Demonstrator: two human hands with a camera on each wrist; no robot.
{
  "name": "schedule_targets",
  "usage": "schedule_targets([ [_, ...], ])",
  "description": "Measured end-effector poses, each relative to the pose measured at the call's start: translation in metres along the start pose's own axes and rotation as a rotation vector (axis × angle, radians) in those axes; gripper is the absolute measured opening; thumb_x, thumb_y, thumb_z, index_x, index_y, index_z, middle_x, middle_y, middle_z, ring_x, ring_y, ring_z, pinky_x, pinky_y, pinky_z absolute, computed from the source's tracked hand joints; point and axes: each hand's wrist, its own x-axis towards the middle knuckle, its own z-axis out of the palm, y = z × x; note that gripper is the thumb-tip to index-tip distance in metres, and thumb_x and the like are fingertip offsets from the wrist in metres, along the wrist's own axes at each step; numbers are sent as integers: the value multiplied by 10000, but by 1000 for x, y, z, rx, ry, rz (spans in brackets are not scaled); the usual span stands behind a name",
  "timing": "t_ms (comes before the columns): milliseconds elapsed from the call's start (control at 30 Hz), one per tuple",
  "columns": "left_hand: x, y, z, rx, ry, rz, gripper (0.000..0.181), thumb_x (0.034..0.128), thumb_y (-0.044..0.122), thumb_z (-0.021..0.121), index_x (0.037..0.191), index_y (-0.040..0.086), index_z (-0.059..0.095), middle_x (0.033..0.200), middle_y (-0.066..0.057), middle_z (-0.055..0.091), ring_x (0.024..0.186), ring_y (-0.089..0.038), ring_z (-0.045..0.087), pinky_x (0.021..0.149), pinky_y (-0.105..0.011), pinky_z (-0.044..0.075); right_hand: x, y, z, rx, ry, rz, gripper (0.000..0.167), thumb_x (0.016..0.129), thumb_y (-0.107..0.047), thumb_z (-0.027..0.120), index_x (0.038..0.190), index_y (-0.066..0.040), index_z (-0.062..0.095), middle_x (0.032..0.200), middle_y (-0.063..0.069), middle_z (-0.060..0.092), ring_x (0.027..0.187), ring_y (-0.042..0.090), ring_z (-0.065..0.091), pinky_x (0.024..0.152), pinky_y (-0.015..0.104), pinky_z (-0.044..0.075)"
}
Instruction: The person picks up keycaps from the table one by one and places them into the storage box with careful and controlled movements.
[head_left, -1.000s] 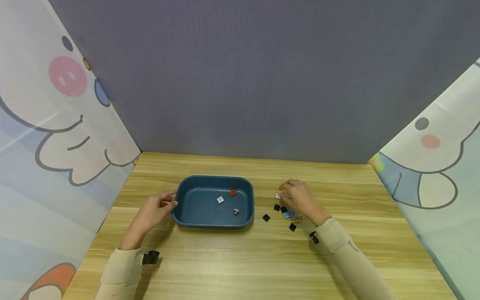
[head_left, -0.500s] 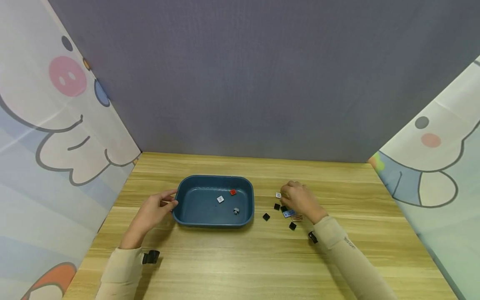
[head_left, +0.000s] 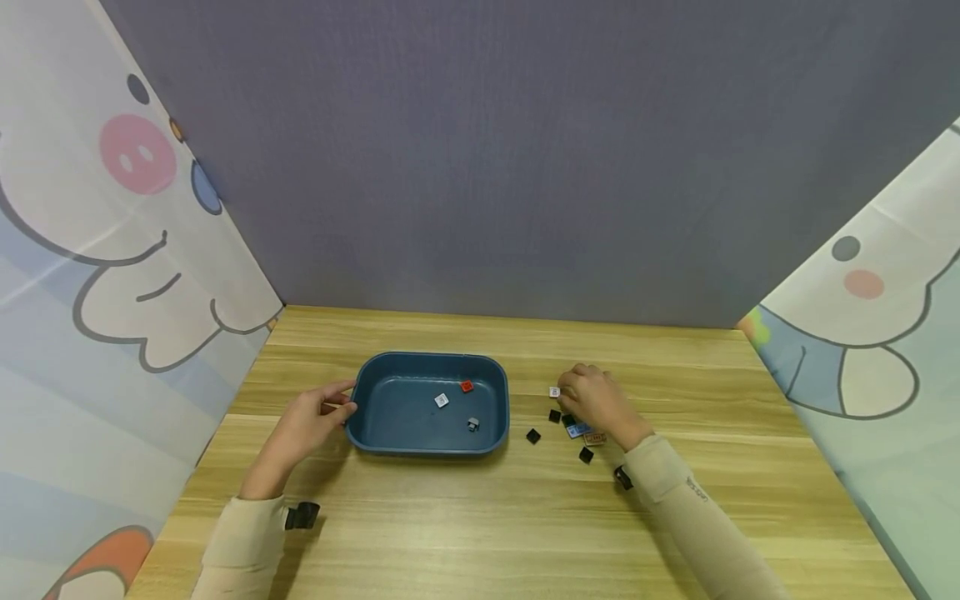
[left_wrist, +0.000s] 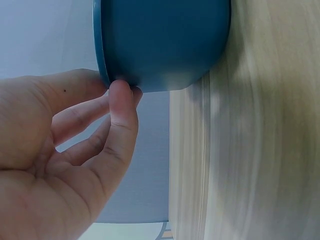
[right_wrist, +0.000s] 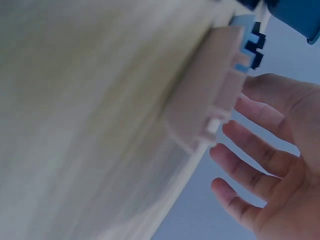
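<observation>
My left hand (head_left: 303, 423) pinches the left rim of a blue plastic tray (head_left: 427, 442); in the left wrist view, my thumb lies against the tray's outer wall (left_wrist: 170, 45). Inside the tray are a white square piece (head_left: 442, 401), a red piece (head_left: 467, 386) and a grey piece (head_left: 473, 424). To the right, my right hand (head_left: 600, 405) is low over the table, fingertips at a small white square piece (head_left: 554, 392). In the right wrist view, a pinkish notched piece (right_wrist: 205, 85) hides the thumb tip, and the fingers (right_wrist: 245, 170) look relaxed. Their grip on the white piece is hidden.
Black square pieces (head_left: 533, 436), a blue piece (head_left: 578, 430) and a tan piece (head_left: 595, 438) lie by my right hand on the wooden table (head_left: 450, 533). A grey panel (head_left: 510, 167) stands behind, with cartoon-printed sheets (head_left: 135, 250) at both sides.
The white piece at my right fingertips has shifted slightly left and shows more fully. My right forearm has drawn in a little to the left. My left hand and the tray stay put.
</observation>
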Motion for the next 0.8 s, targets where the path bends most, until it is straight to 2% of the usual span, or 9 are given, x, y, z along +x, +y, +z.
schedule_targets([
  [300,0,0,0,-8,-3,-7,436,978,51,646,1393,-47,555,1071,-196,680,784,-204,695,626,-318,551,6,-12,-13,-11,70,-59,214,899,-194,786,1068,-72,738,1068,106,668,957,313,628,815,559,514],
  [600,0,-1,0,3,-3,-6,438,980,60,647,1396,-42,555,1074,-188,682,781,-195,689,618,-302,540,16,-36,-33,3,108,-116,218,905,-208,781,1083,-88,739,1093,89,663,962,294,629,785,526,521],
  [800,0,-1,0,2,-3,-7,442,982,66,647,1401,-41,551,1083,-199,681,788,-203,692,621,-299,542,30,-52,-39,23,107,-119,209,917,-220,767,1095,-113,739,1097,62,663,990,270,623,813,500,508],
])
